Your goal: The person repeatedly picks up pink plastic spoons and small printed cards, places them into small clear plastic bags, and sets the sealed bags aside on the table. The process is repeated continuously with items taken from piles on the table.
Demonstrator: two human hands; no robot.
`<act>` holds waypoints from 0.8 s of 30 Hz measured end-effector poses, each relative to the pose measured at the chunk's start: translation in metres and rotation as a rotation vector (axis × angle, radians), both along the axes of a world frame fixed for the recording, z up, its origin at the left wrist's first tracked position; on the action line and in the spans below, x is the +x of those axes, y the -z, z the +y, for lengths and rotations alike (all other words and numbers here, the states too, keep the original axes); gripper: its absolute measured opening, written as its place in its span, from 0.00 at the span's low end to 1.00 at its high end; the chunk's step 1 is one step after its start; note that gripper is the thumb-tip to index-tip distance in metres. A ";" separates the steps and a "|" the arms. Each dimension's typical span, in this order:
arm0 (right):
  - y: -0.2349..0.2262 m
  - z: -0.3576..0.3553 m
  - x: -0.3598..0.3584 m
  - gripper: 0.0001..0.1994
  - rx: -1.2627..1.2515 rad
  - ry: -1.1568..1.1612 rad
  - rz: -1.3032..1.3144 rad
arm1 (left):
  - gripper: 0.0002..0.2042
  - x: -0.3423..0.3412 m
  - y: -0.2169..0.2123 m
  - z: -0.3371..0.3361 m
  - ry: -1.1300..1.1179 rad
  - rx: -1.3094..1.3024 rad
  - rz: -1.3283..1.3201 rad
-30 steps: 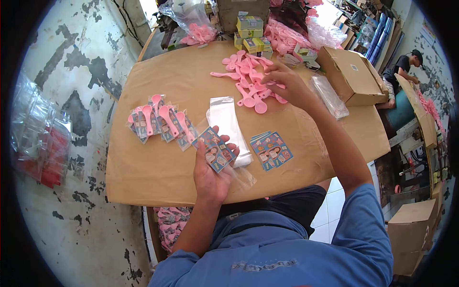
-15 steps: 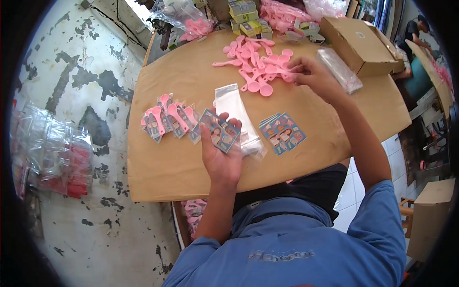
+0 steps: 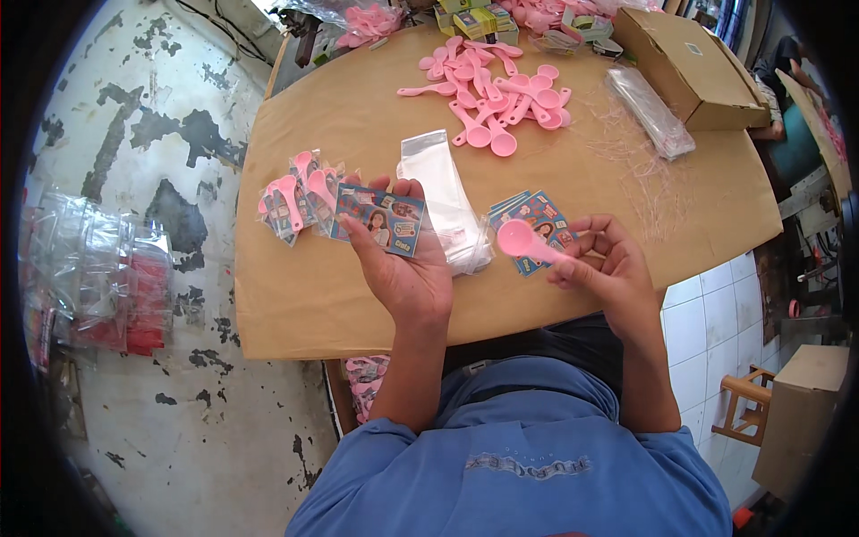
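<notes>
My left hand (image 3: pixel 407 264), palm up, holds a blue printed card (image 3: pixel 380 219) between thumb and fingers. In my right hand (image 3: pixel 608 264) a pink plastic spoon (image 3: pixel 528 242) is pinched by its handle, bowl toward the left. Beneath that spoon lies a fanned stack of similar cards (image 3: pixel 537 208). Between the hands and a little farther off is a stack of clear plastic sleeves (image 3: pixel 438 183). Left of my left hand, several bagged spoons with cards (image 3: pixel 291 204) overlap on the table. A heap of loose pink spoons (image 3: pixel 483 94) lies at the far middle.
The table has a brown paper cover (image 3: pixel 309 313). A cardboard box (image 3: pixel 689 72) and a clear plastic bundle (image 3: pixel 650 112) lie at the far right. Yellow and grey small boxes (image 3: pixel 483 22) stand at the back. A wooden stool (image 3: pixel 744 403) is on the floor at right.
My right hand has come back from the heap toward me with a pink spoon, now above the card stack. My left hand has shifted slightly left and turned the card.
</notes>
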State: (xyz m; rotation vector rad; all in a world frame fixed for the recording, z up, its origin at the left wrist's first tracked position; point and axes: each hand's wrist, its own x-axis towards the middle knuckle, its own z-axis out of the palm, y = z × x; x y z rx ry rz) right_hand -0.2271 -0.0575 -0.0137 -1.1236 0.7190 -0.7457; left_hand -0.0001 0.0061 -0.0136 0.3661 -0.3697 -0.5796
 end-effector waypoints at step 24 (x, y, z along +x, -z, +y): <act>-0.022 0.035 0.025 0.18 -0.004 -0.131 -0.070 | 0.27 -0.026 0.001 0.013 0.152 0.050 -0.072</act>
